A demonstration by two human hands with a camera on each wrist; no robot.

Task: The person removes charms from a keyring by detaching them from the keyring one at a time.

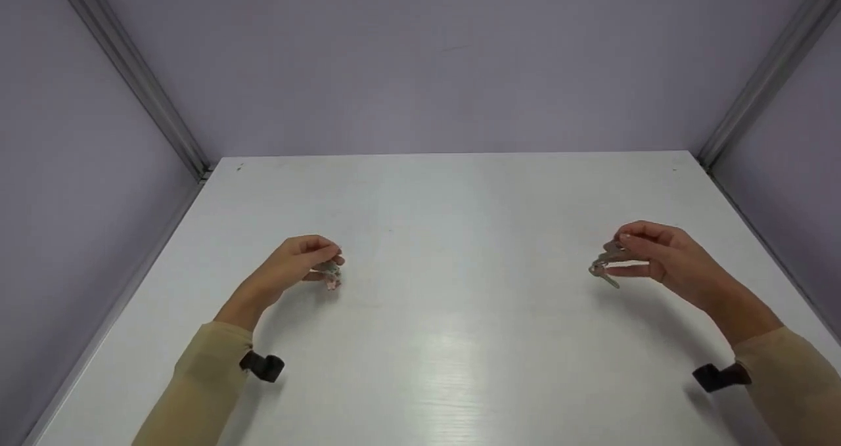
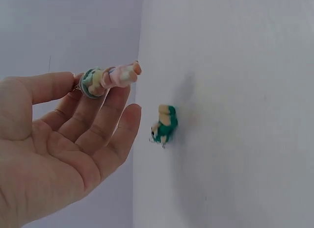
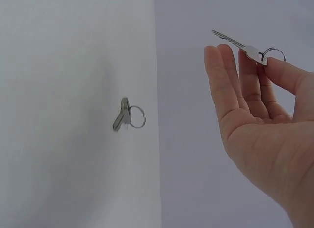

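Observation:
My left hand (image 1: 326, 262) hovers just above the white table (image 1: 447, 314) and pinches a small pastel charm (image 2: 110, 77), pink, yellow and green, between thumb and fingertips. A second small figure (image 2: 164, 124), green and cream, lies on the table close under those fingers. My right hand (image 1: 623, 252) is raised over the table's right side. It pinches a silver key on a ring (image 3: 251, 50) between thumb and fingers. Another key with a ring (image 3: 126, 115) rests on the table just below it, seen in the head view too (image 1: 603, 276).
Lilac walls with metal corner posts (image 1: 138, 85) close in the table on three sides. Tan sleeves cover both forearms, each with a black wrist mount (image 1: 263, 366). Bare white tabletop lies between the hands.

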